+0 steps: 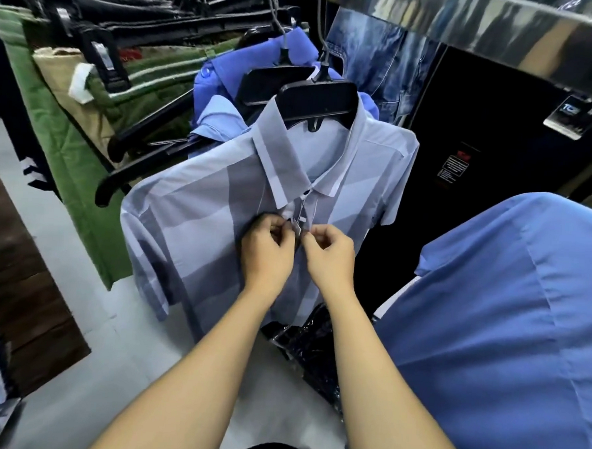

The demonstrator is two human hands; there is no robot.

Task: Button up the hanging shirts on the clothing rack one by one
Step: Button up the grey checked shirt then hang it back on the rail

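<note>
A pale blue and grey block-patterned short-sleeved shirt [199, 212] hangs in front of me on a black hanger [320, 100]. Its collar button looks fastened. My left hand [269, 248] pinches the left placket edge just below the collar. My right hand [330, 253] pinches the right placket edge beside it. The fingertips of both hands nearly meet over a small white tag [296, 227]. The button between them is hidden by my fingers.
A plain blue shirt [510, 304] hangs close at my right. More blue shirts [219, 83] hang behind on black hangers. Green and tan garments [70, 116] fill a rack at left. A shiny metal rail [503, 32] runs overhead. Dark plastic-wrapped items [312, 345] lie on the floor.
</note>
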